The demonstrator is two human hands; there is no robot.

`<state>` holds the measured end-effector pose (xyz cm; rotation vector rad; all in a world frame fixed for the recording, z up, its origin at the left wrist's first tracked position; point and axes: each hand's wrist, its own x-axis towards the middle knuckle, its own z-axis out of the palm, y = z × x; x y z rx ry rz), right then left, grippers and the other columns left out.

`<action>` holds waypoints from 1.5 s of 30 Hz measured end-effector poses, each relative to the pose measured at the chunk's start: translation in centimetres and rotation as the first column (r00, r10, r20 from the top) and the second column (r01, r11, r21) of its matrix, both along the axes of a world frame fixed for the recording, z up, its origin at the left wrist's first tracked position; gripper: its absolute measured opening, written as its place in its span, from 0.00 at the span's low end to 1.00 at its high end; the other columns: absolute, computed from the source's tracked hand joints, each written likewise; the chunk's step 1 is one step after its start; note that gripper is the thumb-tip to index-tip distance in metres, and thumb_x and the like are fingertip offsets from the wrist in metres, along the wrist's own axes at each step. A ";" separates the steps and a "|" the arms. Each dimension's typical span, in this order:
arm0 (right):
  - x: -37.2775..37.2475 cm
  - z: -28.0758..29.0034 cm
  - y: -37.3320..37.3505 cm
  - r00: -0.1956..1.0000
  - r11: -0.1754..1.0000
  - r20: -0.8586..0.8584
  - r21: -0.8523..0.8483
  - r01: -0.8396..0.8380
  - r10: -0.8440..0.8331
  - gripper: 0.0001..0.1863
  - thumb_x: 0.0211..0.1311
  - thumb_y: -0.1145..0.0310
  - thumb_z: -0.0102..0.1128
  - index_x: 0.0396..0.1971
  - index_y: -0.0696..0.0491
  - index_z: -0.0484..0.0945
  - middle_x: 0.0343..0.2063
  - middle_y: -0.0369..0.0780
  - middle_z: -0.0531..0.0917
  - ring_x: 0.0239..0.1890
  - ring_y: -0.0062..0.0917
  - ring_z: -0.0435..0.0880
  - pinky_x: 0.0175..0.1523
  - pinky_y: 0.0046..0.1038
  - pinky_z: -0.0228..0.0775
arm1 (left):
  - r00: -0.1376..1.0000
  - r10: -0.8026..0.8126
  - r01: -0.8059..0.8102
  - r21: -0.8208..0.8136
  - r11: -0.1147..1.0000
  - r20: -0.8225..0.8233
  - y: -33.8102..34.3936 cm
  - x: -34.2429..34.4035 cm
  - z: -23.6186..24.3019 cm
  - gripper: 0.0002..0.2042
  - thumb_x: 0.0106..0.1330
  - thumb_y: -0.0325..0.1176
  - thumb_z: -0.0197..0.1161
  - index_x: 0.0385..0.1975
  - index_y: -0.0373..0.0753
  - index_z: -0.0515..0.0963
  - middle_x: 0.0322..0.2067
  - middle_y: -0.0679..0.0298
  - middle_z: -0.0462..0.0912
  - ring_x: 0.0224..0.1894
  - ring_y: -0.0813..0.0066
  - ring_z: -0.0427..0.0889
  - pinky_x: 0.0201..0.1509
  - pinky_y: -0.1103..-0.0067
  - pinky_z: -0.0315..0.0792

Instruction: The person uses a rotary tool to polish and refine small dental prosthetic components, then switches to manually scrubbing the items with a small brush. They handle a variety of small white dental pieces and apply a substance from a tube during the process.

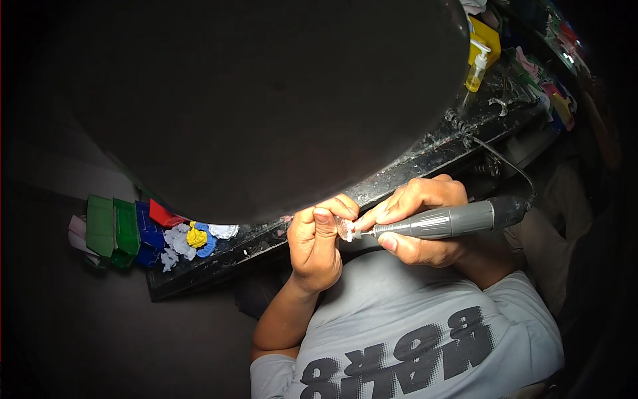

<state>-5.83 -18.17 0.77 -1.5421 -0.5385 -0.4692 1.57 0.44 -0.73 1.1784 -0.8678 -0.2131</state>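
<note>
Dark round shape: a big, blurred black disc (279, 100) is looming nearest the camera, hiding much of the bench; what it is, I cannot tell.
Left hand: the left hand (316, 243) is pinching a small pale pinkish piece (345, 229) between thumb and fingertips, a narrow grip.
Right hand: the right hand (428, 194) is wrapping its fingers and thumb around a grey rotary handpiece (438, 223), a firm-looking pen-style hold.
Piece: it is sitting up in the fingertips, in front of the chest and just off the bench's near edge.
Handpiece tip: the thin metal tip (364, 233) is pointing at the piece's right edge; whether it is touching or spinning, I cannot tell.
Progress: the work on the piece is seemingly under way, both hands being set for it; the fingers are covering too much of its surface for judging what is finished and what is remaining.
Cord: a dark cord (512, 163) is looping from the handpiece's rear toward the bench, coiling near its edge.
Bench: the black bench (199, 282) is showing scuffs and pale specks.
Bench, left end: green boxes (100, 226), a blue box (149, 233) and crumpled white paper (178, 241) are crowding together.
Bench, right end: a pump bottle (476, 74) is holding yellow liquid.
Room: the surroundings are fading into darkness, light falling mainly on the hands and the pale shirt (399, 276).
</note>
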 end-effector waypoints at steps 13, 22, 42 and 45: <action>0.1 -0.3 0.5 0.999 0.996 0.021 0.081 0.047 -0.049 0.08 0.52 0.75 0.70 0.30 0.58 0.78 0.32 0.47 0.89 0.32 0.24 0.90 0.39 0.25 0.82 | 1.000 -0.008 0.008 0.004 1.000 -0.020 0.1 -0.1 0.0 0.15 0.81 0.39 0.42 0.37 0.34 0.68 0.28 0.56 0.74 0.27 0.81 0.65 0.33 0.83 0.61; 0.1 -0.3 0.4 0.998 0.997 0.028 0.062 0.047 -0.049 0.08 0.52 0.76 0.69 0.30 0.58 0.78 0.32 0.48 0.89 0.32 0.24 0.90 0.39 0.25 0.82 | 1.000 -0.003 0.003 0.002 1.000 -0.026 0.2 0.0 -0.1 0.15 0.81 0.39 0.42 0.37 0.34 0.68 0.28 0.56 0.74 0.27 0.81 0.65 0.33 0.83 0.61; -0.1 -0.2 -0.1 0.999 0.999 -0.031 0.024 -0.032 0.032 0.09 0.56 0.77 0.66 0.32 0.60 0.74 0.33 0.59 0.86 0.39 0.41 0.90 0.48 0.38 0.84 | 1.000 0.008 -0.008 0.007 1.000 -0.002 0.0 0.0 0.0 0.16 0.81 0.39 0.42 0.37 0.33 0.69 0.28 0.56 0.74 0.27 0.81 0.64 0.33 0.83 0.61; 0.0 -0.3 0.0 1.000 0.999 -0.021 0.027 -0.020 0.021 0.09 0.55 0.77 0.66 0.32 0.59 0.74 0.33 0.58 0.86 0.38 0.39 0.90 0.47 0.37 0.84 | 1.000 0.015 -0.015 0.012 1.000 0.003 0.0 0.0 0.0 0.16 0.81 0.39 0.42 0.36 0.33 0.69 0.28 0.56 0.74 0.27 0.81 0.64 0.34 0.83 0.61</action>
